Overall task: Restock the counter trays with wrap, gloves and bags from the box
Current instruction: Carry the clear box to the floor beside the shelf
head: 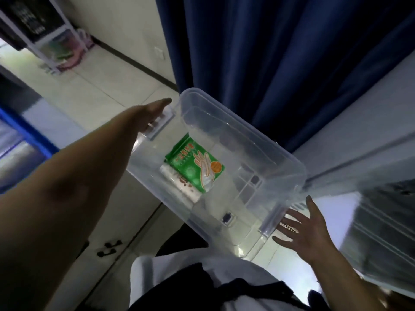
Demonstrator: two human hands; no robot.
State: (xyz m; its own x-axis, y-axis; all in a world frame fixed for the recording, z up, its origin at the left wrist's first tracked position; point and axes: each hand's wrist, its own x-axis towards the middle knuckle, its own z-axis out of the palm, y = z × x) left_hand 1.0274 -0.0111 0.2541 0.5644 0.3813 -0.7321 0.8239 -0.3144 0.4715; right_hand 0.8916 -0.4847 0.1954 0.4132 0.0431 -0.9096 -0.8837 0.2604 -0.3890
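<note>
Your clear plastic box (258,140) hangs tilted betw. both hands, w/ the green glove pack (197,167) lying inside on the bottom, toward the left-hand end; a white roll (179,182) sits partly under the pack's near edge. Your left hand (150,115) is at the box's left end handle, fingers reaching past the latch – can't tell how far they curl, view's blurred. Your right hand (307,230) is at the box's right end, fingers spread and straight, palm against the side by the handle, gripping nothing. Blue curtain (292,52) hangs just behind the box.
</note>
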